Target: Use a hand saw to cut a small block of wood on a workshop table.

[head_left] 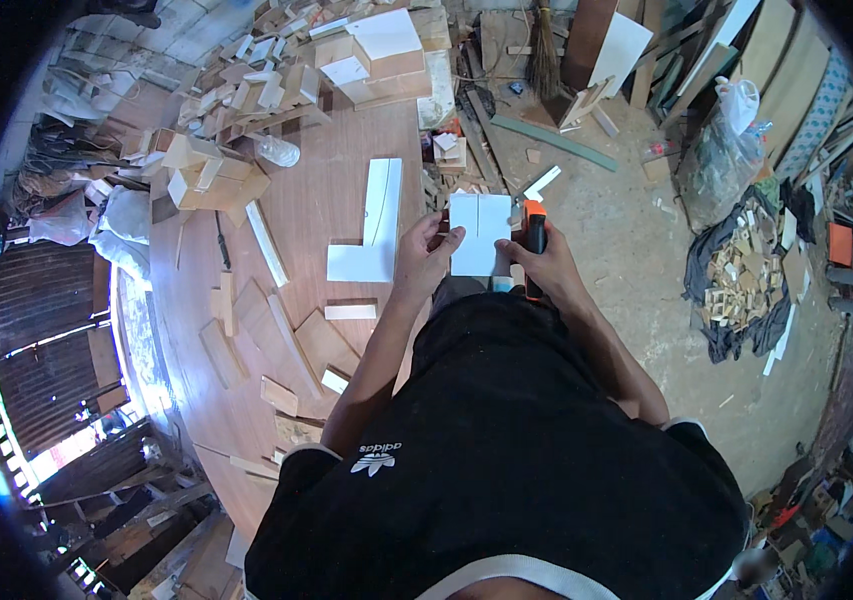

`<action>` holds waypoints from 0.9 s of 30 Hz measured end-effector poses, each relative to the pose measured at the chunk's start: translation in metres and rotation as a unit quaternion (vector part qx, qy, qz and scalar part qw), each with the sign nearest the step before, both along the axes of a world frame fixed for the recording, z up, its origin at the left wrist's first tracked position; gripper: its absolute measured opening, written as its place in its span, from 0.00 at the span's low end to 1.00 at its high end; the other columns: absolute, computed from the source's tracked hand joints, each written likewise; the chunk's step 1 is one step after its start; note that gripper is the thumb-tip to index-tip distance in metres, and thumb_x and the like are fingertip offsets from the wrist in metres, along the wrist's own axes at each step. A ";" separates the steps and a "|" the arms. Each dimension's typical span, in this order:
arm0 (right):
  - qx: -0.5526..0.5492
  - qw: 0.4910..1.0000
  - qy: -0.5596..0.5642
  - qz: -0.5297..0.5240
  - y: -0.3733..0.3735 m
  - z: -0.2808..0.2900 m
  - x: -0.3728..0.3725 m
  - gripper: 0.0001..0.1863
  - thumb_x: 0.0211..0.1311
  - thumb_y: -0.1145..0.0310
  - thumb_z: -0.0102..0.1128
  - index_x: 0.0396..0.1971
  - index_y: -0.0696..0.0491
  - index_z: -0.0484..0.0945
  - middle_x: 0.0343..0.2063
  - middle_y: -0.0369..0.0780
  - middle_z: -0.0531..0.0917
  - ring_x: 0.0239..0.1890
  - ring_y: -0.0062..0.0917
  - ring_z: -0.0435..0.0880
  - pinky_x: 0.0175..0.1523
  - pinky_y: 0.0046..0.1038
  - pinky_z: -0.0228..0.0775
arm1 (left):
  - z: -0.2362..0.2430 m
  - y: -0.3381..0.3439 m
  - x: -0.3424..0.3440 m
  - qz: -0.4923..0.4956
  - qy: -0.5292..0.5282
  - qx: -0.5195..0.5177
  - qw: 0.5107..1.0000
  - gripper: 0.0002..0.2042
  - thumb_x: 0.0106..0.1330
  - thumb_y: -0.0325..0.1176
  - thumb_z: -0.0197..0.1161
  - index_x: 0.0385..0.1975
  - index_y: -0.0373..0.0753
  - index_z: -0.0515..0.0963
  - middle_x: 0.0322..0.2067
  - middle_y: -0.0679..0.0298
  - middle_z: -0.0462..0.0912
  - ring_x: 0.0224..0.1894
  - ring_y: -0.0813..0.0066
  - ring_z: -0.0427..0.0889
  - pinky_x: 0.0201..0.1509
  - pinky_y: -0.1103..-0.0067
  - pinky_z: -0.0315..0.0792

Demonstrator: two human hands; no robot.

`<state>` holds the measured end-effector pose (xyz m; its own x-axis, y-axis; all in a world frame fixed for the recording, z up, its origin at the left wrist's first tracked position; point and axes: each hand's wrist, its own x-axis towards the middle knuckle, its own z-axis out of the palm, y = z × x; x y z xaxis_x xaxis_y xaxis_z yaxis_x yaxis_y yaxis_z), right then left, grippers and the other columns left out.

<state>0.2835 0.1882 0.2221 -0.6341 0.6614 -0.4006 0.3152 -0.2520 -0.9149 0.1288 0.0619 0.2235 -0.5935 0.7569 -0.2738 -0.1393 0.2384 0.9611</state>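
Note:
In front of my body I hold a small white rectangular board [480, 235], a thin dark line running down its upper part. My left hand [428, 252] grips its left edge, thumb on the face. My right hand [546, 262] pinches the right edge with its thumb. A tool with an orange end and a black body [535, 235] sits upright against that hand and seems held in it; its kind is not clear. To the left, an L-shaped white piece [378, 225] lies on the wooden table [316, 215]. A short white-topped block [350, 312] rests just below it.
Wood strips and offcuts [291, 340] spread over the table's left side, with a clear plastic bottle [277, 151] farther back. Box-like wood pieces [371, 60] pile up at the far end. On the floor at right are a sack of scraps [746, 265] and a plastic bag [721, 155].

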 end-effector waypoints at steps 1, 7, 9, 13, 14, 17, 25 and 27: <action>-0.005 1.000 -0.002 -0.001 0.000 -0.004 -0.003 0.17 0.52 0.66 0.71 0.34 0.59 0.73 0.27 0.38 0.81 0.29 0.20 0.79 0.38 0.26 0.73 | -0.008 -0.004 -0.001 0.013 -0.003 -0.002 1.000 0.19 0.65 0.34 0.63 0.51 0.28 0.72 0.39 0.59 0.82 0.38 0.78 0.80 0.44 0.82 0.73; -0.010 0.995 -0.066 0.075 -0.001 -0.060 -0.028 0.20 0.49 0.66 0.74 0.38 0.61 0.77 0.30 0.38 0.83 0.33 0.21 0.82 0.42 0.26 0.75 | -0.067 -0.018 -0.018 0.029 0.016 -0.055 0.998 0.17 0.65 0.32 0.62 0.49 0.28 0.73 0.38 0.57 0.83 0.37 0.76 0.80 0.43 0.80 0.73; -0.035 0.994 -0.071 0.073 -0.007 -0.074 -0.040 0.20 0.49 0.67 0.74 0.38 0.61 0.76 0.30 0.38 0.83 0.33 0.21 0.82 0.42 0.26 0.74 | -0.090 -0.025 -0.029 0.019 0.039 -0.082 0.996 0.16 0.65 0.32 0.62 0.49 0.29 0.73 0.38 0.56 0.83 0.36 0.74 0.81 0.43 0.79 0.73; -0.095 0.990 -0.054 0.086 -0.015 -0.126 -0.062 0.24 0.49 0.68 0.74 0.44 0.60 0.74 0.32 0.37 0.82 0.35 0.21 0.81 0.44 0.26 0.75 | -0.130 -0.031 -0.053 -0.016 0.105 -0.174 0.979 0.15 0.65 0.32 0.60 0.48 0.29 0.73 0.41 0.53 0.82 0.39 0.67 0.82 0.42 0.76 0.75; -0.095 0.992 -0.037 0.081 -0.017 -0.138 -0.067 0.26 0.49 0.68 0.75 0.46 0.59 0.73 0.33 0.37 0.82 0.35 0.22 0.81 0.45 0.26 0.75 | -0.134 -0.030 -0.056 -0.021 0.101 -0.175 0.979 0.15 0.65 0.32 0.60 0.48 0.29 0.73 0.41 0.53 0.82 0.39 0.67 0.82 0.42 0.76 0.75; -0.080 0.991 -0.061 0.088 -0.023 -0.157 -0.087 0.28 0.48 0.67 0.75 0.47 0.58 0.72 0.36 0.38 0.82 0.37 0.22 0.81 0.45 0.27 0.75 | -0.148 -0.037 -0.069 0.017 0.230 -0.229 0.946 0.17 0.63 0.32 0.61 0.48 0.30 0.73 0.47 0.51 0.78 0.48 0.60 0.79 0.50 0.70 0.73; -0.004 0.983 -0.144 0.115 -0.028 -0.179 -0.113 0.27 0.49 0.67 0.73 0.50 0.54 0.75 0.39 0.41 0.84 0.39 0.28 0.84 0.47 0.29 0.76 | -0.157 -0.044 -0.112 -0.208 0.470 -0.121 0.849 0.42 0.46 0.48 0.74 0.60 0.37 0.62 0.61 0.54 0.64 0.66 0.56 0.59 0.70 0.61 0.50; -0.005 0.987 -0.128 0.099 -0.031 -0.187 -0.112 0.26 0.49 0.67 0.73 0.50 0.53 0.75 0.39 0.41 0.84 0.40 0.28 0.84 0.47 0.29 0.76 | -0.157 -0.045 -0.126 -0.303 0.479 -0.141 0.812 0.55 0.36 0.57 0.77 0.65 0.39 0.55 0.66 0.57 0.57 0.71 0.59 0.52 0.73 0.59 0.44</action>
<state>0.1714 0.1575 0.0353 -0.6277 0.5304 -0.5698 0.5792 -0.1709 -0.7971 0.0031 0.0172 0.0664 -0.1780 0.9768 -0.1191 0.8644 0.2131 0.4554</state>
